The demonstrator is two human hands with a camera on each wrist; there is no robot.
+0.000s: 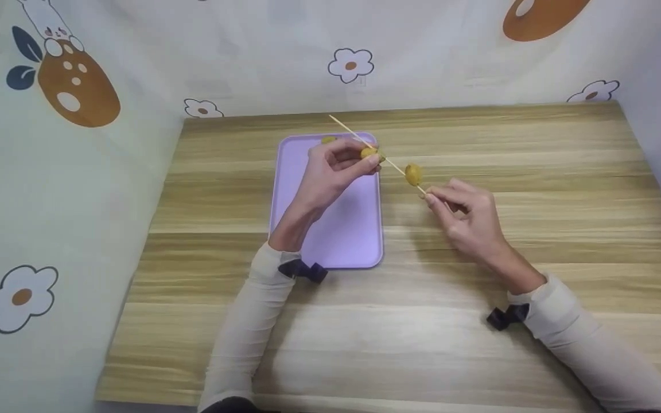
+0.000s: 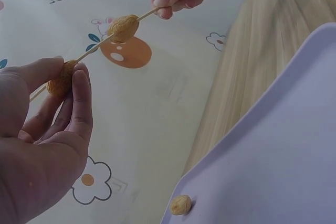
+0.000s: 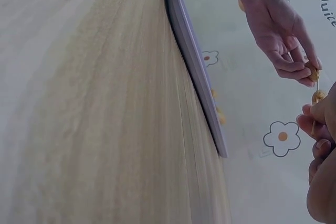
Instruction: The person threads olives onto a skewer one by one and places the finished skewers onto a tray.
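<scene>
The left hand (image 1: pixel 330 172) pinches a ball (image 1: pixel 369 154), yellow-brown, between thumb and fingers, and the stick (image 1: pixel 345 127) shows on either side of it, its far end jutting out past the hand. The right hand (image 1: pixel 471 212) pinches the stick close to its other end, thumb against bent forefinger. A second ball (image 1: pixel 413 174) sits on the stick between the hands, nearer the right one and apart from the first (the left wrist view shows bare stick between the two). The stick slants through the air, the left hand above the far half of a lilac tray (image 1: pixel 342 235) and the right hand over the bench (image 1: pixel 451 355), to the tray's right. A third ball (image 2: pixel 181 204) lies on the tray by its far rim, partly hidden behind the left hand in the head view. Both forearms wear pale sleeves (image 1: pixel 256 321). Beyond the bench stands a wall (image 1: pixel 273 63) printed with flowers and orange fruit.
</scene>
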